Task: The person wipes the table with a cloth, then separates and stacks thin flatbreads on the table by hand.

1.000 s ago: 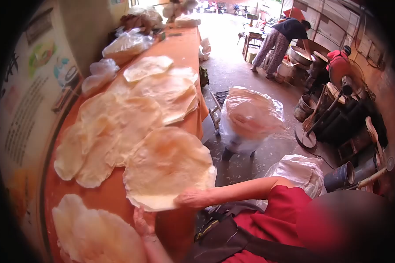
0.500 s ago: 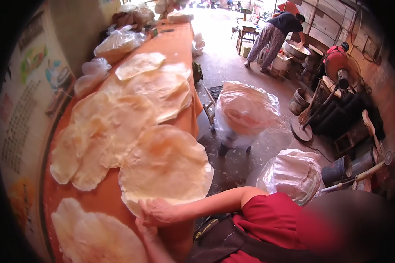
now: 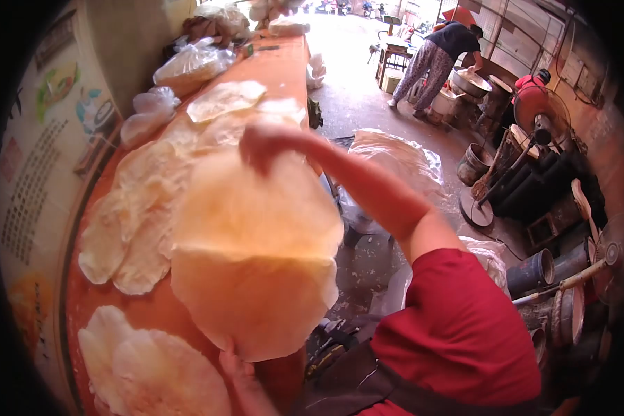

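On the orange-topped table several thin, pale round flatbreads lie overlapping. In front of me is a large round flatbread, its surface crossed by a straight edge where a lighter sheet spans its far half. My right hand is blurred and looks closed at the top of that lighter sheet. My left hand is closed at the near rim of the large flatbread, thumb over the edge. Another pile of flatbreads lies at the lower left.
Clear plastic bags sit along the wall side of the table. A plastic-wrapped stack stands across the aisle. One person bends over a metal basin; another in red is behind a fan. Buckets lie at right.
My right hand has swung from the near rim out to the far side, and a lighter sheet now stretches over the far half. My left hand stays at the near rim.
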Motion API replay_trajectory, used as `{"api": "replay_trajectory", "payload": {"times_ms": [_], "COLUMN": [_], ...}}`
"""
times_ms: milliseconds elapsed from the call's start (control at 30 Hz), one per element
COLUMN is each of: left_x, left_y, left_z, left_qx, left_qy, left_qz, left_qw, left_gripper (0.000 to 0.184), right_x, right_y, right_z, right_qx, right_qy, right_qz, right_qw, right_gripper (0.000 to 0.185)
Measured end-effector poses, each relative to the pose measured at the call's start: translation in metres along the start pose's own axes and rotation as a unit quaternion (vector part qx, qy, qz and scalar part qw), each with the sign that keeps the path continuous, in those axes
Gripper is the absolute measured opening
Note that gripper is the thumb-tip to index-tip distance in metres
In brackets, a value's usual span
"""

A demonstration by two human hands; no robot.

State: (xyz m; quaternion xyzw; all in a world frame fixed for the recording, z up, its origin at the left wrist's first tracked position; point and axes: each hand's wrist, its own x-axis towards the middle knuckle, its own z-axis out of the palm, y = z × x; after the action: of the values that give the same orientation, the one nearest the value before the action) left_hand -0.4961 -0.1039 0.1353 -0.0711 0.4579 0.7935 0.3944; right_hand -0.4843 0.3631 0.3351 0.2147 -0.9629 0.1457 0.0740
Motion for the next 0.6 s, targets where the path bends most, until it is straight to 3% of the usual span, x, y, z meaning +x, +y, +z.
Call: {"api": "replay_trajectory", "payload": {"times_ms": [133,167,200,233,267,300,333,367,433,467,500,567,600], "left_x": [-0.015,-0.021,-0.025,-0.022,-0.020,-0.021,-0.014,-0.017,-0.007,-0.009,-0.002,0.002,0.012], "left_y": [0.010,0.012,0.014,0.015,0.015,0.026,0.030,0.034,0.050,0.063,0.068,0.073,0.066], "left_z": [-0.010,-0.002,0.002,0.001,0.001,0.020,0.017,0.010,0.008,0.012,0.009,0.017,0.011], "left_qx": [0.018,0.039,0.045,0.036,0.025,0.007,-0.065,-0.097,-0.155,-0.149,-0.167,-0.163,-0.102], "left_qy": [-0.001,0.034,0.070,0.045,0.019,0.049,-0.017,-0.021,-0.116,-0.151,-0.154,-0.145,-0.105], "left_qz": [0.028,0.033,0.050,0.080,0.110,0.095,0.063,0.061,0.027,0.001,-0.021,-0.006,-0.016], "left_qw": [0.999,0.998,0.995,0.995,0.993,0.994,0.996,0.993,0.981,0.977,0.974,0.976,0.989], "left_gripper": [0.035,0.032,0.032,0.032,0.032,0.035,0.041,0.045,0.058,0.066,0.072,0.066,0.057], "right_x": [-0.011,-0.015,-0.023,-0.004,0.036,0.047,0.055,0.064,0.064,0.064,0.061,0.054,0.051], "right_y": [-0.012,-0.015,-0.013,-0.016,-0.103,-0.134,-0.139,-0.182,-0.217,-0.232,-0.244,-0.270,-0.274], "right_z": [-0.114,-0.127,-0.128,-0.136,-0.140,-0.117,-0.092,-0.067,-0.008,0.022,0.057,0.113,0.131], "right_qx": [0.009,0.002,0.005,0.012,-0.108,-0.129,-0.225,-0.197,-0.270,-0.173,-0.161,-0.013,0.053], "right_qy": [0.076,0.088,0.100,0.114,-0.004,0.078,0.055,0.002,-0.035,-0.068,-0.106,-0.199,-0.223], "right_qz": [0.261,0.274,0.216,0.157,0.284,0.202,0.153,0.194,0.118,0.114,0.091,0.068,0.071], "right_qw": [0.962,0.958,0.971,0.981,0.953,0.968,0.961,0.961,0.955,0.976,0.977,0.977,0.971], "right_gripper": [0.018,0.018,0.013,0.009,0.011,0.015,0.015,0.015,0.017,0.007,0.017,0.046,0.051]}}
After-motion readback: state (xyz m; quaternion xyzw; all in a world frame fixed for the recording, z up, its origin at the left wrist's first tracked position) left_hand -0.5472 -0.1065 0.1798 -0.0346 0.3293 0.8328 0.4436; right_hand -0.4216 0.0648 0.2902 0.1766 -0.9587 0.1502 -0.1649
